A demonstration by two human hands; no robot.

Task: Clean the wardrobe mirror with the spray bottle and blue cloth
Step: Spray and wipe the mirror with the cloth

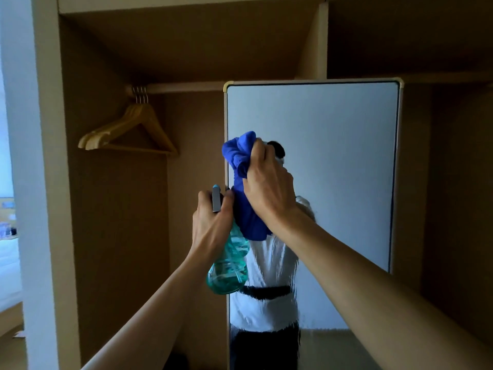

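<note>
Wiping looks to be the step in hand. The right hand point(266, 188) has its fingers wrapped tight round a bunched bright-blue microfibre cloth point(241, 182) and holds it at the left edge of the tall cream-framed wardrobe mirror point(333, 156), about halfway up the part in view; whether the cloth actually presses on the glass cannot be told. Just left of it and slightly lower, the left hand point(210, 225) is closed round the neck of a clear teal plastic spray bottle point(226, 271) with a grey trigger head, held upright near the mirror's left frame, nozzle toward the glass. The lower glass shows wavy streaks that I judge to be wet spray, so spraying seems largely done there.

Next the cloth should press flat and sweep rightward and downward through the streaked area, while the bottle stays aside. Far left, pale wooden clothes hangers point(128, 134) hang from the wardrobe rail, well apart from the work.
</note>
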